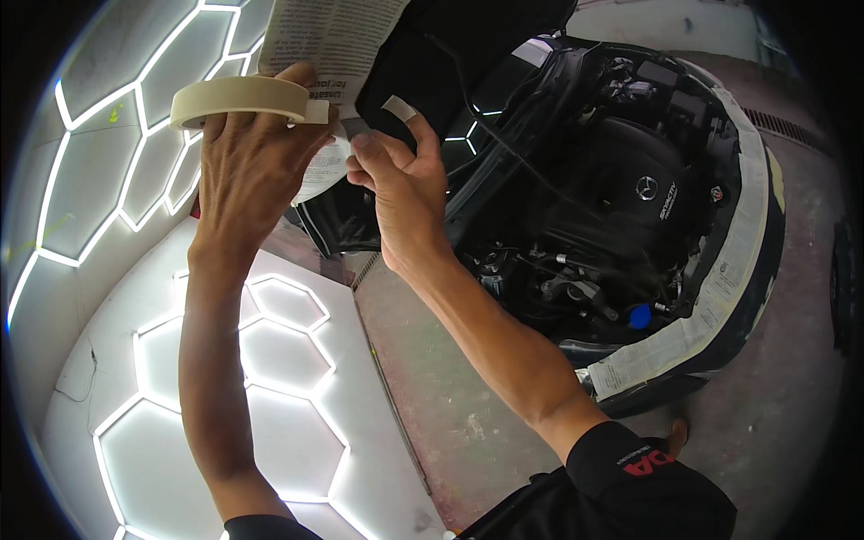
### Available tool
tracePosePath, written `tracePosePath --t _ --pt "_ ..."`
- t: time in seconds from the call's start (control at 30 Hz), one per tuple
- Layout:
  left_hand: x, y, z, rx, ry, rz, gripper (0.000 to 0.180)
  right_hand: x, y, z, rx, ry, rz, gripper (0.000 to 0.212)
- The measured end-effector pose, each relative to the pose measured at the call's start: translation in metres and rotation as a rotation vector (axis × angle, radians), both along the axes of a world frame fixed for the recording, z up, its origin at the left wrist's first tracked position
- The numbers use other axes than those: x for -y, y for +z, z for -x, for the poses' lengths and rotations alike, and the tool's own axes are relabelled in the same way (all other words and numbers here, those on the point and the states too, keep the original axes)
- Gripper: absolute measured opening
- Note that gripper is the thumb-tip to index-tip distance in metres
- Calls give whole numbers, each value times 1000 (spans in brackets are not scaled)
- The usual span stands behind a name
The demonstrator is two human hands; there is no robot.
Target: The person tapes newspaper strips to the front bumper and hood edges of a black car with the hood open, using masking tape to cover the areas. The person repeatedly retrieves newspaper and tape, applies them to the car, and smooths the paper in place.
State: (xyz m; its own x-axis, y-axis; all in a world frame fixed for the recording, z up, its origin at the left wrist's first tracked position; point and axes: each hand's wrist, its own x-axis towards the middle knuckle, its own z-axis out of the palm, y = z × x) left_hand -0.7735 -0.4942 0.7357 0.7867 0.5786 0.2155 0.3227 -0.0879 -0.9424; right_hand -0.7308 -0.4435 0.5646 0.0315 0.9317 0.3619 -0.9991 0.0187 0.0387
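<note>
My left hand (252, 166) is raised at the upper left with a roll of masking tape (238, 94) hooked over its fingers. A short tape end (316, 112) sticks out beside the roll. Behind that hand, a newspaper sheet (333, 45) hangs along the edge of the raised dark hood (423, 76). My right hand (402, 175) is close by, its thumb and curled fingers closed at the lower part of the paper. On its outstretched index fingertip sits a torn strip of tape (398, 108). The left fingertips are partly hidden behind the roll and paper.
Below the hood lies the open engine bay with a black engine cover (621, 171) and a blue cap (640, 316). Taped newspaper (702, 315) covers the car's front edge. A white wall panel with glowing hexagon lights (288, 360) stands at the left, over a stained floor (432, 387).
</note>
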Motion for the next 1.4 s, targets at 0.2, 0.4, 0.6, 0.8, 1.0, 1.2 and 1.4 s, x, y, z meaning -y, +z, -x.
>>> tracePosePath --t 0.2,0.4,0.6,0.8,1.0,1.2,1.4 --pt "-19 -10 1 -95 20 -165 20 -16 -5 18 -74 -64 130 48" --pt "-31 -24 10 -98 -11 -291 25 -25 -10 29 -44 -126 46 28" --pt "-31 -25 7 -99 46 -309 28 -48 19 33 30 -179 -7 15" --pt "-31 -22 6 -98 59 -318 30 -77 34 46 -22 -179 -100 24" --pt "4 -44 -16 101 65 -198 60 -119 26 14 393 -77 -111 48" --pt "45 -101 -26 834 -25 183 93 -104 -10 -3 296 286 -207 48" --pt "53 -91 -72 1082 86 513 104 -47 -37 -99 415 -232 -787 67"
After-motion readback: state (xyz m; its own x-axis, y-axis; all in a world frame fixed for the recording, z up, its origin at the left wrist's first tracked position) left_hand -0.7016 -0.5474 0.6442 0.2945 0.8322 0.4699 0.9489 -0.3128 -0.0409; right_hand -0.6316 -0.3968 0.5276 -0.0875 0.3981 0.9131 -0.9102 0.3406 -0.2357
